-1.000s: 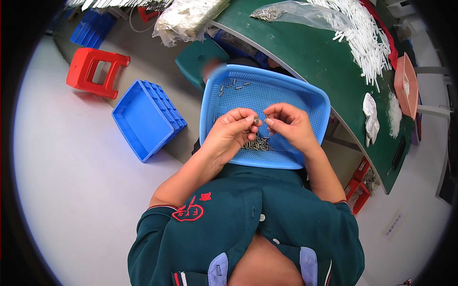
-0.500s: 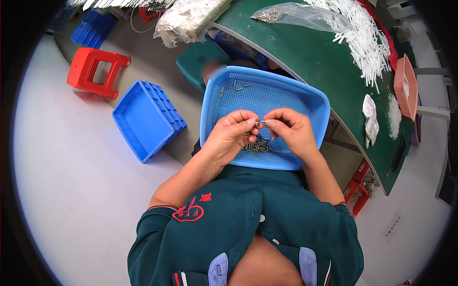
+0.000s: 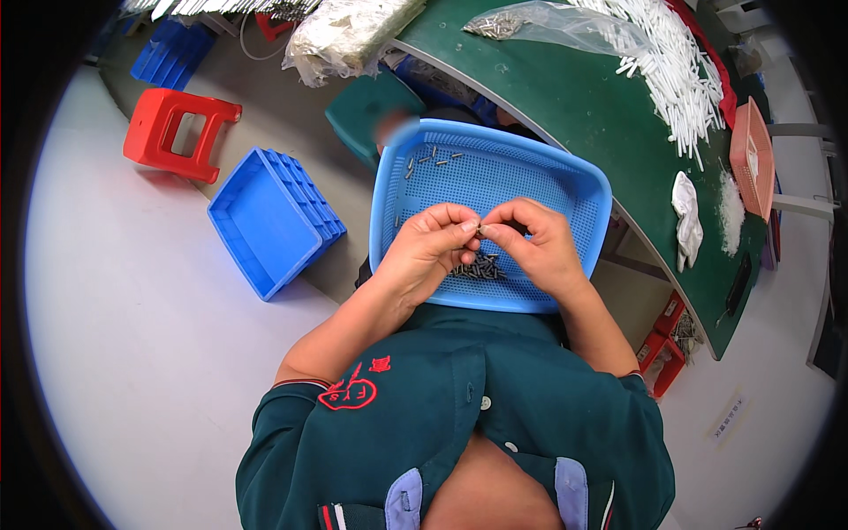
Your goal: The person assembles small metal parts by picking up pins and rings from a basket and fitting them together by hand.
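Over a blue perforated plastic basket (image 3: 495,305) on my lap, my left hand (image 3: 428,247) and my right hand (image 3: 541,247) meet fingertip to fingertip. Both are closed in a pinch around a small metal pin (image 3: 479,229), mostly covered by the fingers. Whether it is one piece or two fitted together I cannot tell. Beneath the hands, a pile of short metal pins (image 3: 480,268) lies in the near part of the basket. Several loose pins (image 3: 434,157) are scattered at its far left corner.
A green table (image 3: 521,88) curves along the right, bearing white sticks (image 3: 676,88), a plastic bag of metal parts (image 3: 565,26), a white glove (image 3: 686,221) and a pink basket (image 3: 751,159). To the left stand blue crates (image 3: 265,221) and a red stool (image 3: 181,132). Red bins (image 3: 662,353) sit below the table.
My right hand has moved slightly left, bringing its fingertips against those of my left hand. The gap with metal showing between them has closed. My left hand stays nearly in place.
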Demonstrator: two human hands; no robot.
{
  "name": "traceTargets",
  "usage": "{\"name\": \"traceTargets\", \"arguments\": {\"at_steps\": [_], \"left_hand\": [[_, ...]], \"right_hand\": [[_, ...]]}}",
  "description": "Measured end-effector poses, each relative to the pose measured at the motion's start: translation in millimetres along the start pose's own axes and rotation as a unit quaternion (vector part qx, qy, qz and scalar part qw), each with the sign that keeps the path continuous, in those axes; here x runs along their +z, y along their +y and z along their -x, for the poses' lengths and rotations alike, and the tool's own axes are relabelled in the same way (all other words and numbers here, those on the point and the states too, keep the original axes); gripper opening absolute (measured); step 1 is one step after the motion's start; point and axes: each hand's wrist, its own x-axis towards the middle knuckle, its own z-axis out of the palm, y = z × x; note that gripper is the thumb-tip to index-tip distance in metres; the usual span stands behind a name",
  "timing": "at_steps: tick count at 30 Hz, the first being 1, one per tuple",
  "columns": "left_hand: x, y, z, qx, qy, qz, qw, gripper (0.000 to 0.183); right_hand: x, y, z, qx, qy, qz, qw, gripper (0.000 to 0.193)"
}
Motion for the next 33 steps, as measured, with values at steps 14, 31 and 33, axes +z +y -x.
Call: {"name": "traceTargets", "arguments": {"at_steps": [14, 31, 33], "left_hand": [[3.9, 13.4, -2.9, -0.011, -0.073, 0.049, 0.996, 0.012], [-2.7, 20.1, -2.7, 0.063, -0.039, 0.053, 0.996, 0.007], [-3.8, 18.7, -3.1, 0.060, -0.035, 0.053, 0.996, 0.007]], "right_hand": [[-0.1, -0.4, -10.3, -0.117, 0.021, 0.016, 0.993, 0.010], [8.4, 33.6, 0.7, -0.220, -0.088, 0.355, 0.905, 0.005], [10.4, 35.3, 0.6, -0.239, -0.085, 0.386, 0.887, 0.004]]}}
